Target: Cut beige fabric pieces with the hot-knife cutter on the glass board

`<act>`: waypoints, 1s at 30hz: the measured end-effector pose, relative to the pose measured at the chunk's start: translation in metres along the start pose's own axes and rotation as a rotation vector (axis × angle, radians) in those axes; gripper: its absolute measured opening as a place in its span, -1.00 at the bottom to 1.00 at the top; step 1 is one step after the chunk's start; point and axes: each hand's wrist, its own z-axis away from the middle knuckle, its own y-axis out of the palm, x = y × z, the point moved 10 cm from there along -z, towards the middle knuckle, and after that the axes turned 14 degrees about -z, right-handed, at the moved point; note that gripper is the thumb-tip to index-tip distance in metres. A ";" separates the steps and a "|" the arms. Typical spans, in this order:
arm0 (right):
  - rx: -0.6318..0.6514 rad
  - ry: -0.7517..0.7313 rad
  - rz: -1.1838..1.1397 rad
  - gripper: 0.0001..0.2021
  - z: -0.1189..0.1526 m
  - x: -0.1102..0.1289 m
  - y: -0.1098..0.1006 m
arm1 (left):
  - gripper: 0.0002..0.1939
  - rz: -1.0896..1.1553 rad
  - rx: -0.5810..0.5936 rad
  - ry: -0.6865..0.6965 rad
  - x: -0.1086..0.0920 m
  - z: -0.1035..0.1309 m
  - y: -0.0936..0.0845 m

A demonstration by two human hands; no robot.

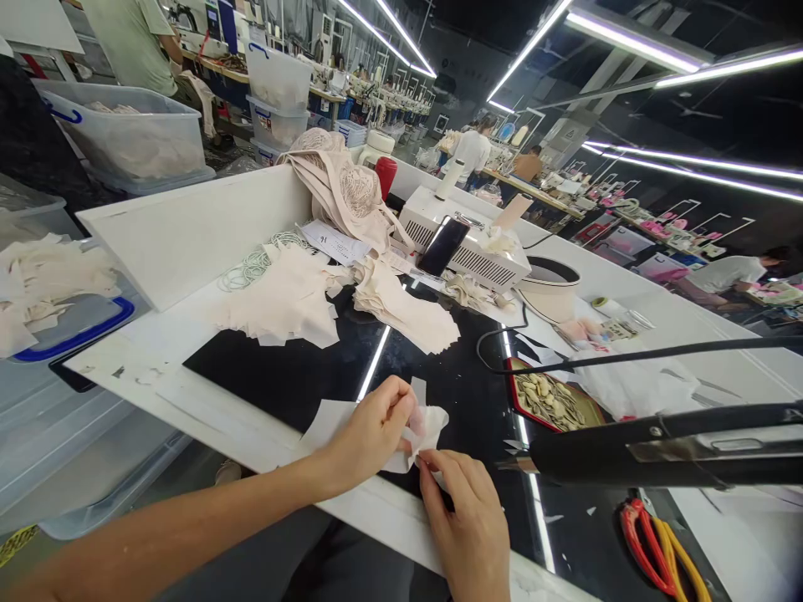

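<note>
My left hand (375, 435) pinches the upper edge of a thin, pale fabric piece (434, 425), thumb and forefinger together. At the lower edge of that same piece, the fingertips of my right hand (467, 514) are closed on it. The fabric is held just over the glossy black panel of the table, near its front edge. Partly under my left hand lies a flat white sheet (327, 420). Beyond my hands are two piles of cut cream fabric pieces, a left pile (282, 297) and a right pile (405, 308).
A black tool with a pointed tip (652, 447) juts in from the right. Handles in red and orange (656, 543) lie nearer. A red-rimmed tray (515, 389) holds seeds. Farther back are a phone (444, 245), a white vented box (495, 259) and beige bras (351, 188).
</note>
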 end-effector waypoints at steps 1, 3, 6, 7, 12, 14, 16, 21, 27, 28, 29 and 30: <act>0.002 0.002 -0.002 -0.85 -0.001 0.001 0.000 | -0.66 0.000 -0.001 0.000 0.001 0.000 0.000; 0.002 0.004 -0.008 -0.86 -0.001 0.002 0.001 | -0.67 0.003 0.000 0.000 0.002 0.000 0.000; -0.001 0.010 -0.027 -0.87 0.000 0.003 0.000 | -0.69 0.005 0.000 -0.005 0.003 0.000 0.000; -0.006 0.013 -0.034 -0.87 0.001 0.003 -0.002 | -0.69 0.004 -0.002 -0.007 0.003 0.000 0.000; 0.008 0.016 -0.058 -0.90 0.011 0.001 -0.005 | -0.67 0.003 -0.006 -0.013 0.002 -0.001 -0.001; 0.018 0.012 -0.059 -0.90 0.015 0.001 -0.006 | -0.65 -0.001 -0.006 -0.012 0.002 -0.002 -0.001; 0.018 0.005 -0.056 -0.89 0.017 0.001 -0.006 | -0.64 0.000 -0.007 -0.010 0.003 -0.002 -0.001; 0.027 0.011 -0.048 -0.88 0.020 0.002 -0.005 | -0.62 0.003 -0.010 -0.006 0.003 -0.001 -0.001; -0.010 -0.009 -0.081 -0.87 0.017 0.013 -0.008 | -0.63 -0.030 -0.007 -0.010 -0.001 0.000 -0.003; -0.021 -0.018 -0.088 -0.87 0.017 0.016 -0.008 | -0.63 -0.035 -0.013 -0.016 -0.002 0.000 -0.004; -0.025 -0.026 -0.097 -0.87 0.016 0.017 -0.008 | -0.64 -0.039 -0.019 -0.021 -0.002 -0.001 -0.005; -0.025 -0.032 -0.108 -0.87 0.016 0.019 -0.008 | -0.64 -0.038 -0.023 -0.025 -0.003 -0.001 -0.005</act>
